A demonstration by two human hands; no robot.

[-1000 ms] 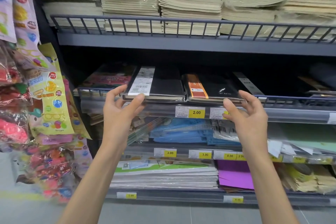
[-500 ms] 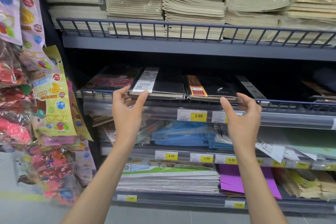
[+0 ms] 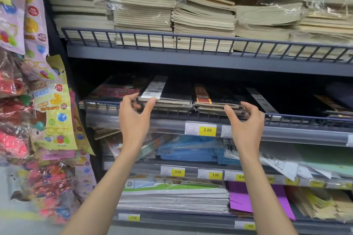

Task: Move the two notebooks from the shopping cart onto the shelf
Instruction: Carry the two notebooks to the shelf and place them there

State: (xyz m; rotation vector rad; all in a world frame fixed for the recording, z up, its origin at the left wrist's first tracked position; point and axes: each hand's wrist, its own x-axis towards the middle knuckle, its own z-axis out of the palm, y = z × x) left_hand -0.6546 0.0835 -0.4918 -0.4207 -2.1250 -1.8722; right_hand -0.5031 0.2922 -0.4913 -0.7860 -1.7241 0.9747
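Two black notebooks lie side by side on top of stacks on the middle shelf (image 3: 191, 118), behind its low wire rail. The left notebook (image 3: 172, 91) has a white barcode band; the right notebook (image 3: 219, 97) has an orange band. My left hand (image 3: 135, 118) is at the left notebook's front left corner, fingers spread, thumb tip touching its front edge. My right hand (image 3: 246, 122) is at the right notebook's front right corner, fingers curled against the edge and thumb apart. Neither hand grips a notebook. The shopping cart is out of view.
The shelf above (image 3: 191, 61) carries wrapped piles of beige exercise books (image 3: 143, 11). Lower shelves hold blue folders (image 3: 191, 150), paper pads and purple sheets (image 3: 248, 198), with yellow price tags (image 3: 207, 130) along the rails. Bags of toys (image 3: 51, 110) hang at the left.
Both notebooks went from held at the rail to lying further in on the stacks. My hands loosened their grip and now only touch the outer corners.
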